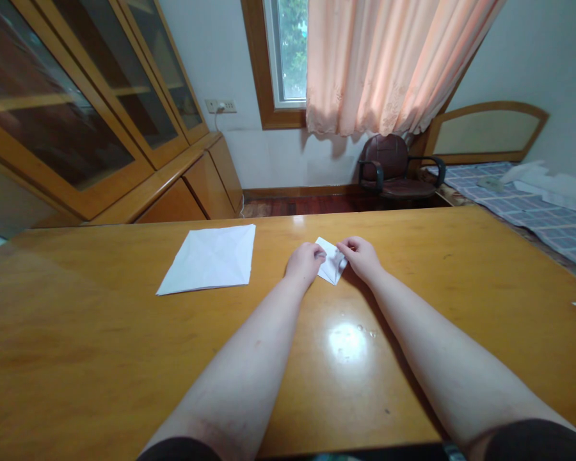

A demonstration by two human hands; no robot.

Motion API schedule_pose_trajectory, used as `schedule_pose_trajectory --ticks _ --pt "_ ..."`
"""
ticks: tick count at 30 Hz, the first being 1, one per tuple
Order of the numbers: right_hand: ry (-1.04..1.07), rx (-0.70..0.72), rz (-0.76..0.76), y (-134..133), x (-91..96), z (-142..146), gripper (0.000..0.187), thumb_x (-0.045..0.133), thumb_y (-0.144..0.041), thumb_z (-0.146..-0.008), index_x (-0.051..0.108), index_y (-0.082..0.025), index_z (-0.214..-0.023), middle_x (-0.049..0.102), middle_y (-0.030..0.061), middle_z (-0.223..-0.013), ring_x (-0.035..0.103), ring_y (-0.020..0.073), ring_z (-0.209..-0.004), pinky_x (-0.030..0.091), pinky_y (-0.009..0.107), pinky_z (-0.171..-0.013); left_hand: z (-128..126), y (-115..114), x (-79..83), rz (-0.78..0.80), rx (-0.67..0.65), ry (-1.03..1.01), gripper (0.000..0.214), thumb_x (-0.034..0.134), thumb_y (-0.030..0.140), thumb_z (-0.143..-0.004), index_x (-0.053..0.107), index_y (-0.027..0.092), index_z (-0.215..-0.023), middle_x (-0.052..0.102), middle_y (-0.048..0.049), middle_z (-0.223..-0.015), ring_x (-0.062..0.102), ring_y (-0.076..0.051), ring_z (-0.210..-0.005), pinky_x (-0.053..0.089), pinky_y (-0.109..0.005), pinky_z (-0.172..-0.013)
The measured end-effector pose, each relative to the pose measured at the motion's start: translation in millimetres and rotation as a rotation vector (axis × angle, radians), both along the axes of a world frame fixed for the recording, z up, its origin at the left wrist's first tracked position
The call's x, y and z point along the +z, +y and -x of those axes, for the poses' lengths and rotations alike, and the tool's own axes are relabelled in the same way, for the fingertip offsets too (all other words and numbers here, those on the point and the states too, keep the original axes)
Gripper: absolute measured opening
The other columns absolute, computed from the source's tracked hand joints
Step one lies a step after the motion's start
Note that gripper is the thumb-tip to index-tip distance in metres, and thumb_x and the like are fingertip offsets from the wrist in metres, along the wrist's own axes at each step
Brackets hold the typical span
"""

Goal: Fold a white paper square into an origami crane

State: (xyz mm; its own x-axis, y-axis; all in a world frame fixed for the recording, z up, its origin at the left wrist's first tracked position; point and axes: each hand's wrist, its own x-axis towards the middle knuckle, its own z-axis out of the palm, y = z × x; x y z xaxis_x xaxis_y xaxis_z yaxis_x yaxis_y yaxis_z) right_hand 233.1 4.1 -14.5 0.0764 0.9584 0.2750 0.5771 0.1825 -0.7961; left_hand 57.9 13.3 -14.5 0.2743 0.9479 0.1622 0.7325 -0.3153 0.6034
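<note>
A small folded piece of white paper lies on the wooden table between my two hands, one corner pointing toward me. My left hand is closed on its left edge, thumb and fingers pinched together. On the other side, my right hand pinches the right edge of the same paper. Creases run across its face, and part of each side is hidden under my fingers. Farther left rests a larger white paper sheet with faint fold lines, apart from both hands.
The glossy wooden table fills the foreground. Beyond its far edge stand a brown armchair and a pink curtain. A glass-fronted cabinet is at left, a bed with a checked cover at right.
</note>
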Motion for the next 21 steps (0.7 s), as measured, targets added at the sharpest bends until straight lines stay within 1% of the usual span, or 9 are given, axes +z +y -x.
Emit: schedule_pose_trajectory --ticks 2,5,7,9,13,15,18,21 --pt "-0.032 -0.059 0.033 1.3 -1.6 -0.1 0.021 0.06 -0.037 -0.072 0.059 -0.018 -0.063 0.06 0.0013 -0.066 0.054 0.0159 -0.065 0.04 0.027 -0.062 -0.4 -0.4 1.4 0.0 0.029 -0.038 0.01 0.064 0.023 -0.076 0.069 0.02 -0.085 0.066 -0.0047 -0.091 0.059 -0.017 -0.082 0.044 -0.027 -0.074" --pt "-0.101 -0.113 0.09 3.5 -4.2 -1.6 0.012 0.064 -0.028 -0.068 0.065 -0.017 -0.073 0.065 0.0027 -0.075 0.057 0.0161 -0.069 0.041 0.027 -0.064 -2.1 -2.7 5.7 0.002 0.068 -0.08 0.012 0.063 0.03 -0.079 0.066 0.018 -0.082 0.065 -0.0047 -0.088 0.058 -0.016 -0.081 0.044 -0.027 -0.074" --pt "-0.146 -0.127 0.115 4.2 -4.7 -3.1 0.013 0.063 -0.024 -0.07 0.069 -0.017 -0.079 0.068 0.0038 -0.08 0.059 0.0164 -0.072 0.042 0.027 -0.066 -3.0 -4.0 7.9 0.003 0.082 -0.093 0.018 0.061 0.036 -0.081 0.064 0.018 -0.08 0.064 -0.0047 -0.085 0.058 -0.017 -0.08 0.045 -0.027 -0.073" --pt "-0.214 -0.125 0.133 4.0 -3.5 -4.3 0.014 0.062 -0.024 -0.073 0.071 -0.019 -0.082 0.07 0.0043 -0.082 0.061 0.0173 -0.076 0.042 0.027 -0.068 -3.2 -4.3 8.2 -0.003 0.084 -0.095 0.019 0.06 0.037 -0.081 0.064 0.018 -0.078 0.064 -0.0048 -0.084 0.058 -0.017 -0.081 0.045 -0.028 -0.074" --pt "-0.415 -0.14 0.105 2.6 1.8 -5.3 0.013 0.064 -0.028 -0.076 0.074 -0.022 -0.083 0.072 0.0058 -0.087 0.061 0.022 -0.087 0.042 0.032 -0.076 -2.1 -2.1 4.3 -0.013 0.08 -0.09 0.01 0.059 0.025 -0.08 0.067 0.019 -0.082 0.066 -0.0056 -0.089 0.06 -0.019 -0.086 0.046 -0.03 -0.08" --pt "-0.486 -0.133 0.075 2.0 3.2 -5.1 0.012 0.065 -0.028 -0.077 0.074 -0.022 -0.082 0.072 0.0063 -0.088 0.06 0.0235 -0.09 0.041 0.033 -0.08 -1.5 -0.5 1.4 -0.011 0.073 -0.094 0.014 0.056 0.018 -0.079 0.068 0.019 -0.086 0.067 -0.0061 -0.093 0.06 -0.019 -0.088 0.046 -0.03 -0.083" --pt "-0.493 -0.074 0.056 1.3 2.6 -4.1 0.012 0.061 -0.022 -0.079 0.073 -0.021 -0.082 0.071 0.0066 -0.089 0.06 0.0212 -0.088 0.042 0.03 -0.078 -1.1 1.8 -2.4 -0.008 0.06 -0.094 0.02 0.056 0.015 -0.078 0.069 0.018 -0.091 0.068 -0.0066 -0.097 0.061 -0.019 -0.091 0.047 -0.029 -0.085" --pt "-0.459 -0.035 0.085 1.0 0.9 -2.8 0.018 0.056 -0.015 -0.079 0.072 -0.019 -0.085 0.07 0.0065 -0.092 0.061 0.0189 -0.086 0.043 0.028 -0.076 -0.6 3.1 -4.4 -0.019 0.05 -0.07 0.023 0.056 0.015 -0.078 0.07 0.019 -0.095 0.069 -0.0066 -0.099 0.061 -0.019 -0.093 0.047 -0.028 -0.087"
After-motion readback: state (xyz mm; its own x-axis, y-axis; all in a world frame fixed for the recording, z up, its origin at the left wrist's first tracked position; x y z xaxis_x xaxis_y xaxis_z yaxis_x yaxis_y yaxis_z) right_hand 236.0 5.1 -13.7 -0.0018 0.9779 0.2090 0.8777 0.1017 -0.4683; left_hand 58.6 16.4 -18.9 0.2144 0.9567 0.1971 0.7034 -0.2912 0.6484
